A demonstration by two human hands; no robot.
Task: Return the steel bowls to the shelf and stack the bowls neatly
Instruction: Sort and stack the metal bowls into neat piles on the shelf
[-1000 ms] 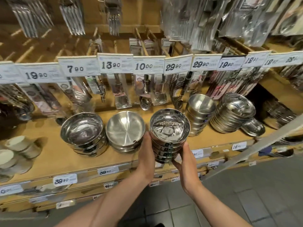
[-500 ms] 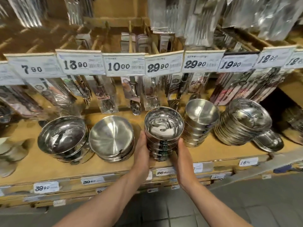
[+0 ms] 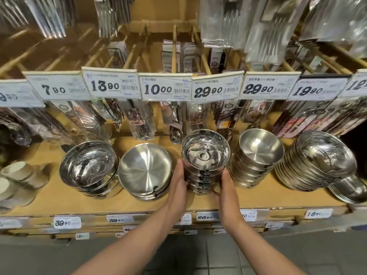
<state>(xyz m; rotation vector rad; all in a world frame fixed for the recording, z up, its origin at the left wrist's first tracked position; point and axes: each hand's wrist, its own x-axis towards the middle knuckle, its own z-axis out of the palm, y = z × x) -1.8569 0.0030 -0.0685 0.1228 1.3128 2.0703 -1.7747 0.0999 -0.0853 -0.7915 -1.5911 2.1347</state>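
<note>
Forearms reach in from the bottom edge toward the shelf (image 3: 59, 201). The left hand (image 3: 177, 182) and the right hand (image 3: 228, 187) are clamped, one on each side, around the lower bowls of a stack of steel bowls (image 3: 204, 163), palms facing in. The stack sits at, or just above, the front part of the shelf board; whether its base is fully down cannot be told, since the hands hide it. It stands between a stack of wide brushed bowls (image 3: 145, 169) just to its left and a taller brushed stack (image 3: 258, 155) just to its right, close to both but seemingly touching neither.

To finish this step well, the person should probably lower the stack flat, keep both palms even so the bowls stay nested and upright, and slide it back until it lines up with its neighbours before letting go. Releasing one side first could tip the top bowls.

Farther left sits a stack of polished bowls (image 3: 89, 165), and at the right a leaning pile of shallow dishes (image 3: 317, 161). Behind hang packaged utensils (image 3: 172, 120) under a row of price tags (image 3: 164, 89).
</note>
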